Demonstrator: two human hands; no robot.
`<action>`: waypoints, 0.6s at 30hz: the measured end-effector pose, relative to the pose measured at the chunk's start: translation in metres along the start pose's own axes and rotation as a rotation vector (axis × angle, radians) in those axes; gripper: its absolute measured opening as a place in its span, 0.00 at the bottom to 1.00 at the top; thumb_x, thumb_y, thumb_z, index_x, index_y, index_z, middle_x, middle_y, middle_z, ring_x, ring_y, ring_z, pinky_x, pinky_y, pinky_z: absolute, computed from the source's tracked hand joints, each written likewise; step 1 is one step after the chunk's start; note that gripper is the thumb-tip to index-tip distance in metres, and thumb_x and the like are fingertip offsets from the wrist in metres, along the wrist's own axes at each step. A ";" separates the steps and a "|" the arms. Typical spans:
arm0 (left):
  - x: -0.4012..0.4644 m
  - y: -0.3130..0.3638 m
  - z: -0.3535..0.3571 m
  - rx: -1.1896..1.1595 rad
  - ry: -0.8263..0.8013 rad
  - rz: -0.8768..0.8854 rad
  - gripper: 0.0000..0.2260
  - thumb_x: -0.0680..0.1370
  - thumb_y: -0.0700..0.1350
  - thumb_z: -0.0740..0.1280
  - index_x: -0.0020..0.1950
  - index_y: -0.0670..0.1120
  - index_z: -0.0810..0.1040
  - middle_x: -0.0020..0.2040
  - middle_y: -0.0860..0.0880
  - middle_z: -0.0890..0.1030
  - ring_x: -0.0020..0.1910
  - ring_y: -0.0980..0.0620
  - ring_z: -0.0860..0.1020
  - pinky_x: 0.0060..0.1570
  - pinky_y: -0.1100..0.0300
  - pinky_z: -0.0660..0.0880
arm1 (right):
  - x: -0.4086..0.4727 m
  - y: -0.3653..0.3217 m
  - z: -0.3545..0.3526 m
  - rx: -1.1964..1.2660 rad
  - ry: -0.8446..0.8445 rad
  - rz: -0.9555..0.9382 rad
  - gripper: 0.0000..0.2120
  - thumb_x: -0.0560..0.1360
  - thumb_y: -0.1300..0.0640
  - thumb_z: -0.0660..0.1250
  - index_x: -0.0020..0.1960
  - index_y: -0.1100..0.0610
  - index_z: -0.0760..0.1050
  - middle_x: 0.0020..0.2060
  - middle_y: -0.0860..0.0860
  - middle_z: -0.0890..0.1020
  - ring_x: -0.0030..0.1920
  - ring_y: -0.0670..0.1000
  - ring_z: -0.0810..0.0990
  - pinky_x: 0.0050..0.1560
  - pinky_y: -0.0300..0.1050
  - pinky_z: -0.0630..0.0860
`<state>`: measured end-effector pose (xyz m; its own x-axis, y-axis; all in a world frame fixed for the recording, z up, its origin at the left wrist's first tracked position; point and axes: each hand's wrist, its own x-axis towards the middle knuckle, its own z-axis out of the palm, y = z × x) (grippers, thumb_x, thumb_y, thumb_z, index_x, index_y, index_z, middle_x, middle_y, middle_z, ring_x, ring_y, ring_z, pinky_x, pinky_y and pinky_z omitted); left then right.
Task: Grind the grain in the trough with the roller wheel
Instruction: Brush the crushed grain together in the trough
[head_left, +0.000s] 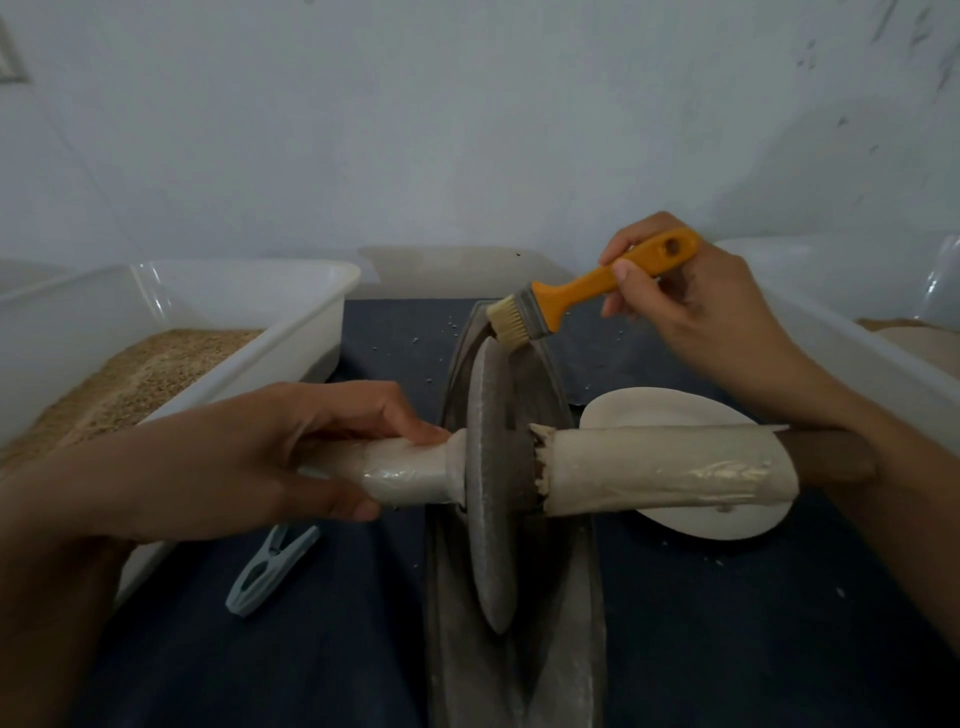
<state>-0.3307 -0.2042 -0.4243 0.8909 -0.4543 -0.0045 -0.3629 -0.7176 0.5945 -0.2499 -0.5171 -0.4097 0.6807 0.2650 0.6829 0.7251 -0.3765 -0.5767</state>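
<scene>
We have our left hand (291, 457) wrapped around the pale, tape-bound left end of the wooden axle (410, 475), fingers curled over the top and thumb beneath it. Just to the right of that hand stands the flat grey stone roller wheel (491, 467), upright on its edge in the long, narrow, dark stone trough (571, 649). The trough's long axis runs straight away from us, and the axle lies across it, left to right.

Our right hand (691, 306) pinches the orange plastic handle of a small pale-bristled brush (587, 291), whose bristles touch the wheel's far upper rim, ahead of and to the left of that hand. The axle's right end (826, 457) lies bare beneath our right forearm, so we judge that this hand must put the brush down and drop back toward us before two-handed rolling along the trough can go on. Whether grain lies in the trough, we cannot tell.
</scene>
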 end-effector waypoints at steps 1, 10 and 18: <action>0.000 -0.002 0.000 -0.001 0.008 -0.005 0.34 0.59 0.73 0.68 0.57 0.55 0.78 0.53 0.52 0.81 0.55 0.51 0.79 0.56 0.45 0.75 | 0.001 0.001 0.000 0.007 0.012 0.003 0.04 0.79 0.60 0.60 0.51 0.57 0.73 0.35 0.52 0.80 0.37 0.43 0.80 0.42 0.33 0.74; 0.001 -0.004 0.000 -0.002 -0.014 0.034 0.29 0.62 0.72 0.68 0.58 0.59 0.77 0.54 0.55 0.81 0.54 0.53 0.80 0.55 0.46 0.76 | 0.004 0.002 0.001 0.098 -0.008 0.082 0.04 0.79 0.58 0.61 0.49 0.55 0.75 0.31 0.45 0.82 0.34 0.42 0.80 0.38 0.31 0.73; 0.002 -0.003 0.004 -0.026 -0.014 0.103 0.26 0.63 0.72 0.68 0.57 0.64 0.76 0.54 0.58 0.81 0.55 0.55 0.80 0.54 0.49 0.76 | -0.003 -0.012 -0.001 -0.065 -0.188 0.030 0.10 0.74 0.55 0.66 0.51 0.60 0.77 0.40 0.46 0.83 0.42 0.41 0.82 0.45 0.27 0.73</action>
<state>-0.3292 -0.2049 -0.4297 0.8452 -0.5323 0.0472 -0.4452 -0.6526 0.6131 -0.2613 -0.5146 -0.4042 0.7138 0.4113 0.5669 0.7001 -0.4415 -0.5611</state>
